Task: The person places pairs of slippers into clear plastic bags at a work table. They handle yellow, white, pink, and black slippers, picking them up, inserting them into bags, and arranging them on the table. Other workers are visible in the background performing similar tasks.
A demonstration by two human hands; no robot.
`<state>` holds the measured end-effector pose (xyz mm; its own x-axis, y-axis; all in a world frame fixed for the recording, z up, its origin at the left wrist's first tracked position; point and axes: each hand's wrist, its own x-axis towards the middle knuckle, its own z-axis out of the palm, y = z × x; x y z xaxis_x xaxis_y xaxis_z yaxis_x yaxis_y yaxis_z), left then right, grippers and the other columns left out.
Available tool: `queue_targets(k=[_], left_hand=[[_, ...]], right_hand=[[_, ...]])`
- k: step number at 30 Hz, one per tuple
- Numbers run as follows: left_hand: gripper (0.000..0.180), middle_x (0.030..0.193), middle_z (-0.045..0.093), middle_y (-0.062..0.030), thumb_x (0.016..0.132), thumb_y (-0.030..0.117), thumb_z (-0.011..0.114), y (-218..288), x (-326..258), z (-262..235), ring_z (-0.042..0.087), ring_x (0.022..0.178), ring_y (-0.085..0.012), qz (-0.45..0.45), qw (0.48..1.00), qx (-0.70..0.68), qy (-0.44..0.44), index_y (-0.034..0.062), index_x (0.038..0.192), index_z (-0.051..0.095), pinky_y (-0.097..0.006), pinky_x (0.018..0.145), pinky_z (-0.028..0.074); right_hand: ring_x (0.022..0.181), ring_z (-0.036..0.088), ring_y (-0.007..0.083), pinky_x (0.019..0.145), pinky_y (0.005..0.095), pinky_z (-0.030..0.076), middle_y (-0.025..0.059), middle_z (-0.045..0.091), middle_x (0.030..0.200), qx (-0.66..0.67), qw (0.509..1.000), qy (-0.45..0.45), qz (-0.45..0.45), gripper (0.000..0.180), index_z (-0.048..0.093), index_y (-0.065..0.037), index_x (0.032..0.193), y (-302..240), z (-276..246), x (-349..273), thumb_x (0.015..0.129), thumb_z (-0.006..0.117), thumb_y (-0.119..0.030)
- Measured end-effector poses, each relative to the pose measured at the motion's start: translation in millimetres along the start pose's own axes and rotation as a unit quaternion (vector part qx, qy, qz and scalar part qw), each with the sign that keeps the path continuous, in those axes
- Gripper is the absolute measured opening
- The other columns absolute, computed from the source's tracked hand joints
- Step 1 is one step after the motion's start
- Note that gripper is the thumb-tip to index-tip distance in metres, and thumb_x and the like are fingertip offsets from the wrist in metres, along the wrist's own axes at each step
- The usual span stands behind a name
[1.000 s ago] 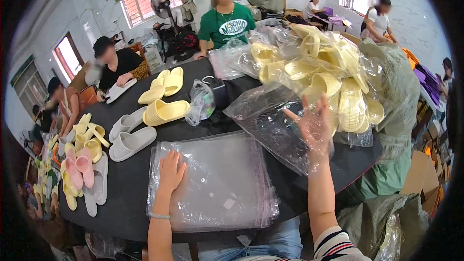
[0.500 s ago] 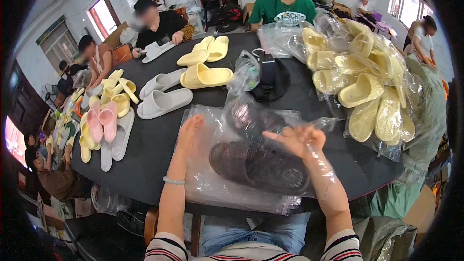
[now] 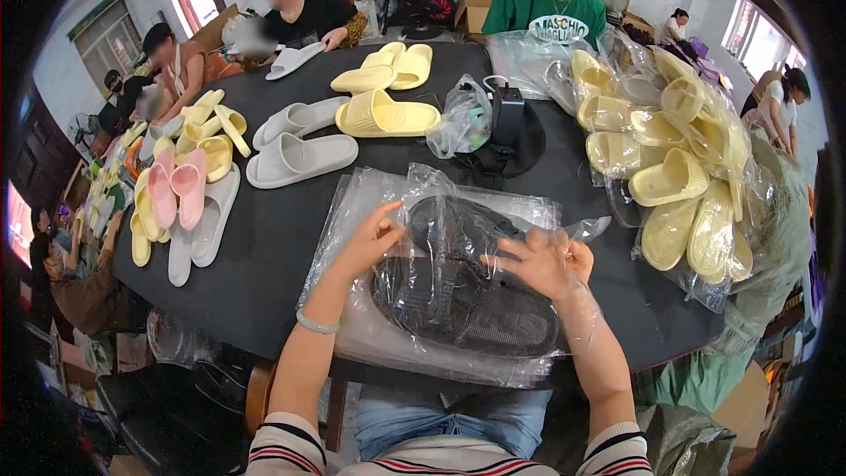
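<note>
- Glare off the clear bag (image 3: 432, 181) muddles my view of the black slippers (image 3: 507, 326) under it, on the stacked bags (image 3: 357, 341).
- Right hand (image 3: 548, 264): fingers spread, film over it, can't tell if it's pinching any.
- Left hand (image 3: 372, 242): half-curled, hold unclear; half a second ago it was further from the slippers.

Head-worn view (wide fisheye), looking down, near

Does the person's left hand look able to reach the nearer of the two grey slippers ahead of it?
Probably, yes: between the left hand and the nearer grey slipper lie only flat clear bags and bare black tabletop, and nothing covers that slipper.
</note>
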<state>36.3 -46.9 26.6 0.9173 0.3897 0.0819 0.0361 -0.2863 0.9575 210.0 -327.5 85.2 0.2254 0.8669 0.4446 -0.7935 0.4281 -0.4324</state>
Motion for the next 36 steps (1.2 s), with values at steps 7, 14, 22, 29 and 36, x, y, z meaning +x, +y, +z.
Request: queue_targets(k=[7,14,22,29,36], left_hand=[[0.055,0.068,0.051,0.0019,0.088,0.002,0.062,44,-9,-21,0.047,0.058,-0.0047,-0.051,0.968,-0.236,0.065,0.0035,0.137,0.037,-0.018,0.051,0.036],[0.059,0.068,0.051,0.0009,0.085,0.002,0.066,22,-15,-59,0.047,0.055,-0.0052,-0.043,0.983,-0.102,0.148,-0.0007,0.135,0.035,-0.020,0.049,0.040],[0.044,0.067,0.053,-0.0005,0.093,0.013,0.059,-6,-8,-60,0.049,0.053,-0.0066,-0.074,0.990,0.061,0.105,0.0027,0.132,0.043,-0.023,0.047,0.041],[0.041,0.069,0.056,-0.0018,0.093,0.011,0.058,3,-12,-47,0.048,0.048,-0.0069,-0.081,0.986,0.051,0.137,0.0039,0.131,0.045,-0.024,0.043,0.038],[0.053,0.072,0.059,-0.0022,0.090,0.016,0.064,4,-10,-50,0.047,0.048,-0.0063,-0.100,0.988,-0.017,0.118,0.0026,0.135,0.042,-0.023,0.044,0.038]], right_hand=[[0.133,0.033,0.0466,0.099,0.0784,0.024,0.0135,0.048,0.135,0.100,0.992,-0.068,-0.036,0.027,0.061,-0.019,0.114,-18,-15,-17,0.100,0.041,-0.030],[0.128,0.041,0.0441,0.091,0.0715,0.039,0.0205,0.045,0.138,0.043,0.999,-0.003,0.001,0.072,0.050,-0.003,0.124,-19,-17,-17,0.091,0.037,-0.065],[0.088,0.065,0.0375,0.087,0.0552,0.050,0.0179,0.066,0.087,-0.016,0.989,0.147,0.003,0.029,0.068,-0.006,0.071,-40,-38,-23,0.079,0.051,-0.027],[0.113,0.058,0.0297,0.099,0.0396,0.042,0.0171,0.062,0.118,-0.752,0.648,0.118,-0.023,0.026,0.066,-0.003,0.108,-10,-22,0,0.082,0.067,-0.006],[0.077,0.052,0.0172,0.070,0.0325,0.047,0.0049,0.052,0.083,-0.740,0.552,0.353,-0.152,0.038,0.056,-0.006,0.100,-28,-61,-5,0.074,0.080,-0.018]])
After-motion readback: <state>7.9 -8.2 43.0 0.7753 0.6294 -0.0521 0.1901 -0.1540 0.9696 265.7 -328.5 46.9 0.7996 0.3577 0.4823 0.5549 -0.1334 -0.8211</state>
